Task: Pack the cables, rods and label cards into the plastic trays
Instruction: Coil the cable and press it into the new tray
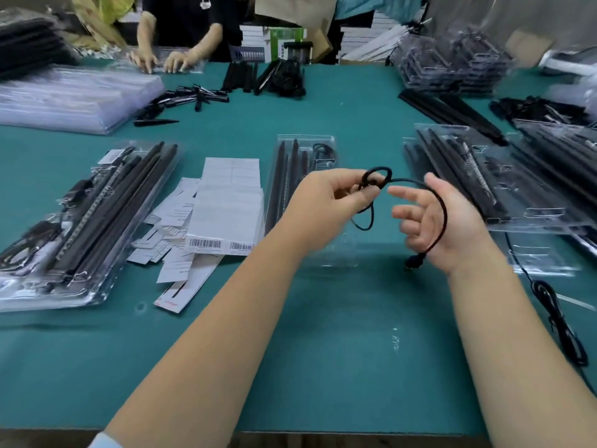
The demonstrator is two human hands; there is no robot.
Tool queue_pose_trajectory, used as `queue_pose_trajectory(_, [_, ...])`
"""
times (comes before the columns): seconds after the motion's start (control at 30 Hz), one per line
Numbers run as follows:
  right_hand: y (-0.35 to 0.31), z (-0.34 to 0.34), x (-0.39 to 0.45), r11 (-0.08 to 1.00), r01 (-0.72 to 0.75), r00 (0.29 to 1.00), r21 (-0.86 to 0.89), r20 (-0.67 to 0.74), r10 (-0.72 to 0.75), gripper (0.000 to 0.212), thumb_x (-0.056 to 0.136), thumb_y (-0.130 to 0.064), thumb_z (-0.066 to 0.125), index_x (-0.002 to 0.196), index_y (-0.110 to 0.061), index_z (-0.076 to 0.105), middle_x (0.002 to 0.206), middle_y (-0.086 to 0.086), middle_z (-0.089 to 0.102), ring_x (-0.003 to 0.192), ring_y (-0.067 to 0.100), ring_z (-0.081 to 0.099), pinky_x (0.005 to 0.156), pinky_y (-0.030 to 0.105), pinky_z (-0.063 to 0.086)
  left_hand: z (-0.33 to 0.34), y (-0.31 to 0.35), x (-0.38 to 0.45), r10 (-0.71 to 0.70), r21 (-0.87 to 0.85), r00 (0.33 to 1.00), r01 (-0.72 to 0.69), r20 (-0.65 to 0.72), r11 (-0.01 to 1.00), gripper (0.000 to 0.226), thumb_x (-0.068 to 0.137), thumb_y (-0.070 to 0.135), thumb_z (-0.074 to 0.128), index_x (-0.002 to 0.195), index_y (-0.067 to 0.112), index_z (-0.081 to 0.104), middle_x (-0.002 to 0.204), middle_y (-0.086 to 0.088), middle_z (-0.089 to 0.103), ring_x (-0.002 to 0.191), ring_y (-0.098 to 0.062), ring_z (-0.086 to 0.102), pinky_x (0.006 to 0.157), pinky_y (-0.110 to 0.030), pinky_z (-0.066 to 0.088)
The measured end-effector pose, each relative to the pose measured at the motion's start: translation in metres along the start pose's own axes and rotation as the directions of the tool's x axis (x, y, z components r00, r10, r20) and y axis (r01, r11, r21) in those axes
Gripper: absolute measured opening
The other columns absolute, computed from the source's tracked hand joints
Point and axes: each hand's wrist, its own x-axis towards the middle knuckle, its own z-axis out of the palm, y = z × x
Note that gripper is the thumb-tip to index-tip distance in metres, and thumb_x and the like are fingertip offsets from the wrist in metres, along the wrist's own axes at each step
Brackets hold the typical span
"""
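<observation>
While we hold a black cable [441, 205] over the teal counter [323, 350], left grip [326, 202] pinching its loop, right grip [433, 218] relaxed open, filled plastic trays [80, 221] around, label cards [223, 202] nearby.

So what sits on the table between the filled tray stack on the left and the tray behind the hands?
A loose heap of white label cards on the green table, seen in the head view.

Teal-green mat [323, 334] spread across a wide worktable, brown table edge [355, 436] showing along the near side; at the far side, another person [190, 24] in a dark top working at the table; behind, stacked white boxes [255, 37], a green carton [286, 37] and brown cardboard [290, 8] piled up; even, soft indoor light.
</observation>
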Motion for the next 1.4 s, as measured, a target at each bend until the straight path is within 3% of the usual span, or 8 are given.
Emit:
queue_pose_trajectory(0.23, [0.005, 0.002, -0.002, 0.985, 0.122, 0.982, -0.119, 0.161, -0.102, 0.059, 0.086, -0.070, 0.034, 0.100, -0.024, 0.069, 0.085, -0.001, 0.062, 0.047, 0.011, 0.047, 0.037, 0.017, 0.026, 0.013, -0.025, -0.020, 0.138, 0.103, 0.981, -0.125, -0.134, 0.987, 0.037, 0.081, -0.007, 0.063, 0.091, 0.027, 0.071, 0.086, 0.002, 0.055, 0.085, -0.019, 0.060, 0.079, -0.032, 0.050])
queue_pose_trajectory(0.43, [0.018, 0.020, -0.005, 0.967, 0.038, 0.999, -0.253, 0.011, -0.036, 0.026, 0.093, -0.041, 0.055, 0.101, -0.017, 0.060, 0.082, 0.005, 0.065, 0.050, 0.013, 0.059, 0.040, 0.023, 0.045, -0.007, -0.033, -0.016, 0.197, 0.147, 0.977, -0.183, -0.086, 0.972, 0.045, 0.079, -0.010, 0.063, 0.088, 0.033, 0.071, 0.085, 0.008, 0.058, 0.082, -0.011, 0.059, 0.077, -0.019, 0.046])
queue_pose_trajectory(0.67, [0.019, 0.018, -0.003, 0.910, 0.294, 0.940, -0.293, -0.085, -0.331, 0.009, 0.091, -0.014, 0.061, 0.094, -0.015, 0.069, 0.065, -0.011, 0.064, 0.048, 0.002, 0.050, 0.047, 0.015, 0.039, -0.023, -0.032, -0.013, -0.273, -0.252, 0.917, 0.348, 0.291, 0.903, 0.050, 0.077, 0.009, 0.056, 0.125, 0.023, 0.057, 0.095, 0.009, 0.072, 0.079, -0.012, 0.065, 0.066, -0.028, 0.055])
queue_pose_trajectory(0.77, [0.018, 0.022, -0.006, 0.831, 0.438, 0.886, -0.342, 0.007, -0.464, 0.014, 0.089, -0.009, 0.063, 0.087, -0.022, 0.067, 0.060, -0.012, 0.063, 0.050, 0.002, 0.050, 0.051, 0.015, 0.042, -0.012, -0.027, -0.015, -0.329, -0.091, 0.923, 0.352, 0.200, 0.931, 0.023, 0.083, 0.041, 0.062, 0.103, 0.031, 0.069, 0.088, 0.005, 0.073, 0.071, -0.011, 0.066, 0.060, -0.026, 0.055])
queue_pose_trajectory(0.87, [0.021, 0.028, -0.007, 0.790, 0.506, 0.856, -0.347, 0.089, -0.509, 0.021, 0.088, -0.004, 0.063, 0.094, -0.024, 0.065, 0.067, -0.011, 0.066, 0.053, 0.003, 0.054, 0.056, 0.015, 0.047, -0.002, -0.030, -0.018, -0.244, 0.030, 0.958, 0.242, 0.153, 0.970, 0.009, 0.087, 0.025, 0.063, 0.088, 0.022, 0.071, 0.065, 0.008, 0.069, 0.056, -0.007, 0.062, 0.056, -0.021, 0.050])
queue_pose_trajectory(1.07, [0.025, 0.012, 0.001, 0.707, 0.347, 0.931, -0.616, 0.136, -0.338, 0.033, 0.086, -0.003, 0.062, 0.088, -0.035, 0.066, 0.086, -0.011, 0.066, 0.054, 0.002, 0.051, 0.053, 0.015, 0.043, -0.012, -0.028, 0.001, -0.514, -0.114, 0.857, 0.514, 0.027, 0.851, 0.013, 0.079, 0.015, 0.048, 0.072, 0.010, 0.058, 0.043, 0.003, 0.045, 0.035, -0.013, 0.041, 0.044, -0.026, 0.040])
queue_pose_trajectory(1.27, [0.035, 0.018, 0.008, 0.738, 0.358, 0.897, -0.571, -0.008, -0.442, 0.018, 0.088, -0.019, 0.066, 0.078, -0.034, 0.067, 0.049, -0.017, 0.054, 0.043, 0.000, 0.045, 0.045, 0.013, 0.041, -0.014, -0.022, -0.009, -0.335, 0.059, 0.941, 0.332, 0.048, 0.941, 0.027, 0.084, 0.031, 0.044, 0.074, 0.027, 0.069, 0.060, 0.011, 0.053, 0.055, -0.007, 0.048, 0.055, -0.029, 0.044])
queue_pose_trajectory(1.4, [0.035, 0.017, 0.008, 0.748, 0.376, 0.879, -0.547, -0.045, -0.475, 0.019, 0.089, -0.021, 0.064, 0.080, -0.036, 0.067, 0.056, -0.020, 0.060, 0.049, 0.000, 0.051, 0.050, 0.017, 0.048, -0.008, -0.018, -0.014, -0.155, 0.566, 0.976, 0.043, 0.152, 0.823, 0.037, 0.100, 0.031, 0.032, 0.096, 0.009, 0.061, 0.083, -0.002, 0.052, 0.078, -0.019, 0.053, 0.074, -0.043, 0.045])
